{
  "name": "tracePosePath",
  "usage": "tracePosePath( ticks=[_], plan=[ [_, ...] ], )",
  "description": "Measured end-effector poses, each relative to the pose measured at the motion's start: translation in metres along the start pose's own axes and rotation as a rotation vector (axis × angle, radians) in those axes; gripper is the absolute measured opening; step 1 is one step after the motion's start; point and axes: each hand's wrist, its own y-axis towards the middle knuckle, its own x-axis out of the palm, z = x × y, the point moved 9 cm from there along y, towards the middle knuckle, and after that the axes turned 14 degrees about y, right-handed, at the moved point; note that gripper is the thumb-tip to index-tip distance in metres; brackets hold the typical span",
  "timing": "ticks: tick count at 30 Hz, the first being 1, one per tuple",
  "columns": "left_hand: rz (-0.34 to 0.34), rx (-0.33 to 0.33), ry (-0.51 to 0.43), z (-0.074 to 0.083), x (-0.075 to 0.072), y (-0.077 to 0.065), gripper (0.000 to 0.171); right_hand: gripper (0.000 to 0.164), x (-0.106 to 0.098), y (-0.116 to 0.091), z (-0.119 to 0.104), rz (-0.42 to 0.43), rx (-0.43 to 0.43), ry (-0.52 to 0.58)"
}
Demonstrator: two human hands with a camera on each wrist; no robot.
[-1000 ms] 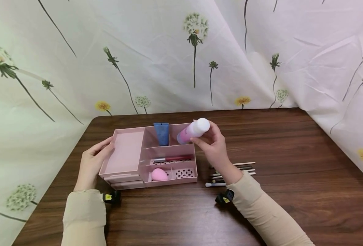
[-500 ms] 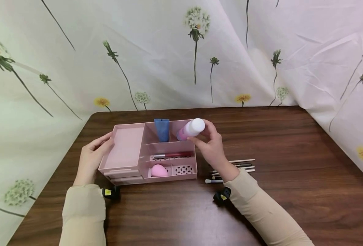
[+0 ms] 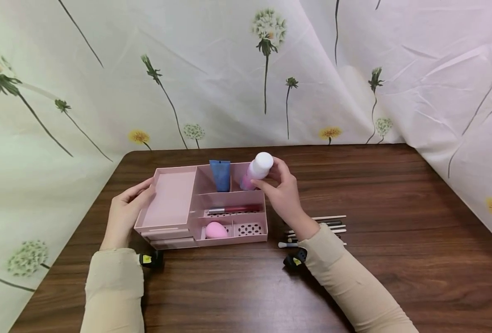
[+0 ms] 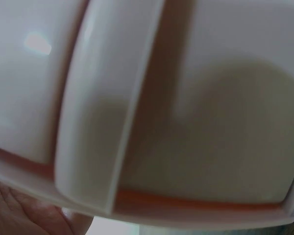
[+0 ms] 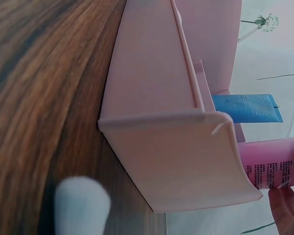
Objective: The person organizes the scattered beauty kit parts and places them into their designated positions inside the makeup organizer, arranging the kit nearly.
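Observation:
A pink desktop organizer (image 3: pixel 171 199) with two drawers and several compartments stands on the table. My left hand (image 3: pixel 125 208) rests at its left side, the fingers over the top edge. With thumb and fingers my right hand (image 3: pixel 283 192) grips a pink bottle with a white cap (image 3: pixel 263 163), its base down in the back right compartment. A blue tube (image 3: pixel 221 176) stands in the compartment beside it; the right wrist view shows the bottle (image 5: pixel 272 159) near the tube. A red pen-like stick (image 3: pixel 234 209) lies in the middle row, and a pink makeup sponge (image 3: pixel 215 230) sits in front.
Several makeup brushes (image 3: pixel 333 225) lie on the brown table (image 3: pixel 395 259) to the right of the organizer, partly under my right wrist. A flower-print cloth (image 3: pixel 212 83) hangs behind the table's back edge.
The bottle has shifted left and turned more upright in the back right compartment, my right hand moving with it. My left hand stays at the organizer's side.

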Motion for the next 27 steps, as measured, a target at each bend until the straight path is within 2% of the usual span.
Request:
tracePosePath(
  ticks=[7,27],
  plan=[
    [-0.002,-0.009,0.000,0.000,-0.001,-0.001,0.053,0.055,0.004,0.004,0.002,0.007,0.035,-0.011],
    [0.002,0.019,-0.016,0.001,0.000,-0.001,0.053,0.059,0.005,0.005,0.012,0.008,0.111,-0.051]
  ],
)
